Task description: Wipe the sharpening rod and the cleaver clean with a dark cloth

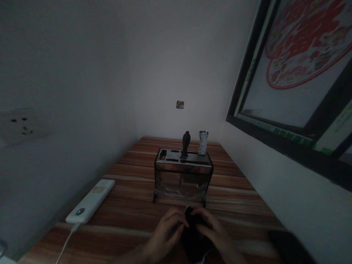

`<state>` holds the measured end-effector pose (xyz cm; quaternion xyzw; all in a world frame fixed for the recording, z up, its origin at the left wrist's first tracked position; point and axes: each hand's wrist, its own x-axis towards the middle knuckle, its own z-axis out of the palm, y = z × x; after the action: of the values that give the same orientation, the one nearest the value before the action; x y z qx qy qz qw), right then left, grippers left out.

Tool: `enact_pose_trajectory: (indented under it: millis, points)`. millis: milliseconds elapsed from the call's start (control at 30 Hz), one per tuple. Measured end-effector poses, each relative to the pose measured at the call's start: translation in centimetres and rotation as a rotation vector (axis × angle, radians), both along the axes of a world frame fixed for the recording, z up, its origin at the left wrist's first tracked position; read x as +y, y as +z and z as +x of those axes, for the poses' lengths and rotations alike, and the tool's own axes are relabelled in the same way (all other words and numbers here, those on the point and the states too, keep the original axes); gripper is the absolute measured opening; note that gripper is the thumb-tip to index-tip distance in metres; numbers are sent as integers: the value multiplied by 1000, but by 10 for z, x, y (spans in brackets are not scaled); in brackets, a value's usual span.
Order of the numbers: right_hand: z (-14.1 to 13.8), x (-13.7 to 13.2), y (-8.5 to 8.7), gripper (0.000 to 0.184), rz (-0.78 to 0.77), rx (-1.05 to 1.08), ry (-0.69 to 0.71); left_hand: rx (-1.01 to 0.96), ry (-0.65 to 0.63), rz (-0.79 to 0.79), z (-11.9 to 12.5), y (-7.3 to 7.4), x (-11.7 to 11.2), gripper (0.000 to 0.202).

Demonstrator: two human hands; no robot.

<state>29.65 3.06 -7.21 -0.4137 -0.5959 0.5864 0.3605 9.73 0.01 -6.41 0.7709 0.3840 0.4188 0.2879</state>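
Observation:
Low in the head view, my left hand (168,231) and my right hand (211,228) both pinch a black item (194,238) between their fingers. It looks soft and hangs down below the hands, with a thin pale edge at the bottom. The dim light hides its exact kind. Just beyond the hands stands a knife block (183,167) with a slotted metal top and see-through sides. A dark handle (186,143) rises from its middle. Something in crumpled, silvery-white wrapping (203,142) sticks up at its right end.
A white power bank (92,200) with a cable (65,245) lies on the striped wooden table (132,216) at left. A dark flat object (290,247) sits at lower right. Walls close in the table; a wall socket (23,125) is left, a dark-framed window (275,134) right.

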Motion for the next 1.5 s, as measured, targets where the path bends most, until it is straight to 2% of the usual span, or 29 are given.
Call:
enact_pose_trajectory:
  millis: [167, 333, 533, 633, 733, 867, 967, 1033, 1067, 1167, 1200, 1267, 1367, 1500]
  points:
    - [-2, -2, 3, 29, -20, -2, 59, -175, 73, -210, 1, -7, 14, 14]
    - [-7, -4, 6, 32, -20, -10, 62, -247, -8, -392, 0, -12, 21, 23]
    - [-8, -5, 6, 37, 24, -23, 62, -243, -38, -421, -3, -20, 26, 45]
    - [-9, -6, 6, 34, 78, -19, 62, -219, -43, -427, -4, -24, 28, 48]
    - [-13, -9, 10, 32, 127, -36, 74, -218, 19, -439, -4, -24, 27, 45]
    - [-14, -12, 25, 36, 206, -167, 84, -219, 93, -447, -2, -18, 23, 34]
    - [-3, -11, 55, 33, 257, -393, 76, -193, 91, -465, -2, -18, 23, 27]
    - [7, -6, 88, 26, 393, -549, 61, -167, 112, -460, -3, -23, 23, 28]
    - [11, -3, 107, 24, 511, -608, 3, -153, 122, -449, -3, -26, 23, 31]
    - [14, 14, 166, 23, 974, -783, -141, -119, 132, -429, -5, -37, 25, 40]
    - [11, 22, 182, 24, 1136, -856, -153, -110, 126, -438, -6, -39, 26, 42]
    - [3, 41, 207, 25, 1455, -1069, -76, -102, 112, -460, -7, -42, 27, 44]
    - [-9, 72, 218, 26, 1786, -1373, 44, -101, 80, -454, -8, -43, 27, 45]
    - [-17, 102, 207, 24, 2052, -1557, 190, -48, 79, -476, -8, -44, 26, 50]
